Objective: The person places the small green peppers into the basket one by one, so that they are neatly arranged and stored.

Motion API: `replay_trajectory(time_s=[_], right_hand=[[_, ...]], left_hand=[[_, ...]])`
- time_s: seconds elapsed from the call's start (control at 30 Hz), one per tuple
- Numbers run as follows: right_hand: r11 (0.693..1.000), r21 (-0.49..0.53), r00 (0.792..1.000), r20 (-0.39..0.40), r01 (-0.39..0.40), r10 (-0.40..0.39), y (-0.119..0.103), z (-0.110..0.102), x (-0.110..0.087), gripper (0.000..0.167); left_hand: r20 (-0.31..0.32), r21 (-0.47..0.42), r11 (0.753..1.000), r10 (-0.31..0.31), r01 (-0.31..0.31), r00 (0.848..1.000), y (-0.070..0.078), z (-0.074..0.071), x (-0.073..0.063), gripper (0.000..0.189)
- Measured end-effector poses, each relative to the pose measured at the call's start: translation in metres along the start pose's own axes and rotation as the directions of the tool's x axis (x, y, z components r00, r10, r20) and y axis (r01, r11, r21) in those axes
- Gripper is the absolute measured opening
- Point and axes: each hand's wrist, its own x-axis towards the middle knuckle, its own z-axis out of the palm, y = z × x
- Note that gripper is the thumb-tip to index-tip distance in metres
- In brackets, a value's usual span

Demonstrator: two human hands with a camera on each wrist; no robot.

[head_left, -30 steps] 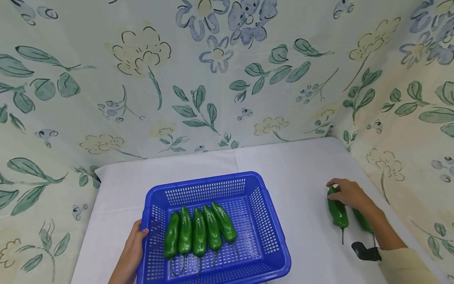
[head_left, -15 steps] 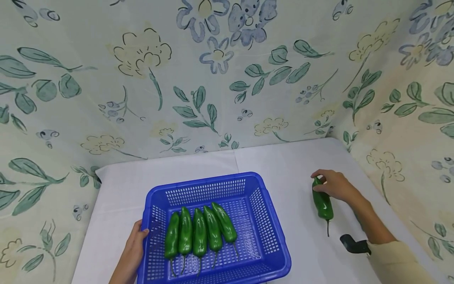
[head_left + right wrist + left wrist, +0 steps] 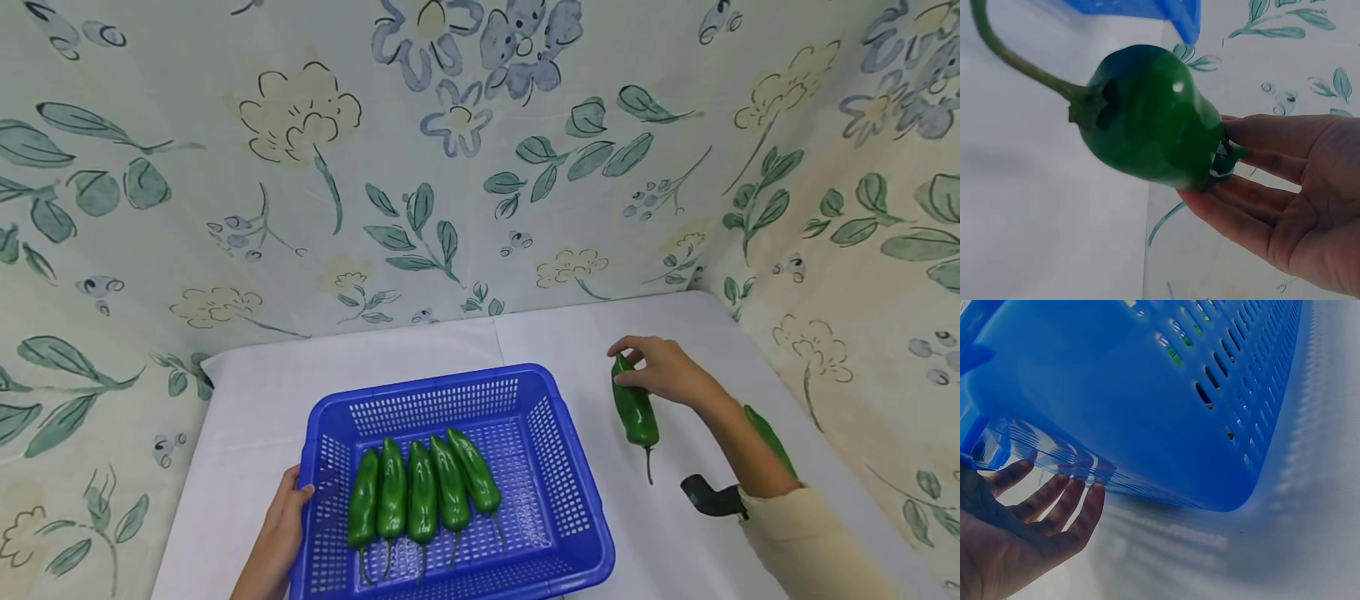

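A green chili pepper (image 3: 634, 414) hangs stem-down from my right hand (image 3: 663, 371), pinched near its tip between thumb and fingers, to the right of the blue plastic basket (image 3: 557, 450). In the right wrist view its rounded stem end (image 3: 1141, 115) faces the camera, with the right hand (image 3: 1291, 206) behind it. Several green peppers (image 3: 422, 492) lie side by side inside the basket, stems towards me. My left hand (image 3: 279, 521) grips the basket's left rim, thumb over the edge. The left wrist view shows the fingers (image 3: 1088, 515) against the outer wall.
Another green pepper (image 3: 770, 437) lies on the white-covered table (image 3: 637, 533) at the right, partly hidden behind my right forearm. A black piece (image 3: 708, 496) juts from the right sleeve. Flower-patterned cloth (image 3: 450, 217) hangs behind the table and along its sides.
My right hand has carried the pepper leftwards, closer to the basket. The other pepper on the right now shows from behind the forearm. The left hand and basket have stayed in place.
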Motion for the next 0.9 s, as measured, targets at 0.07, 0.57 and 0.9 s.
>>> replay_trajectory(time_s=[0.07,0.57,0.9], right_hand=[[1.000,0.010,1.000,0.005,0.016,-0.016,-0.009,0.003,0.004,0.037],[0.996,0.058,0.996,0.057,0.071,-0.075,-0.068,0.035,0.028,0.035],[0.986,0.105,0.978,0.148,0.132,-0.147,-0.096,0.066,0.039,0.034]], left_hand=[[0.003,-0.001,1.000,0.007,-0.007,1.000,0.000,0.000,0.000,0.047],[0.000,-0.013,1.000,0.007,-0.007,1.000,0.000,0.000,-0.002,0.045],[0.006,0.001,1.000,0.001,-0.001,1.000,-0.001,-0.001,0.000,0.047]])
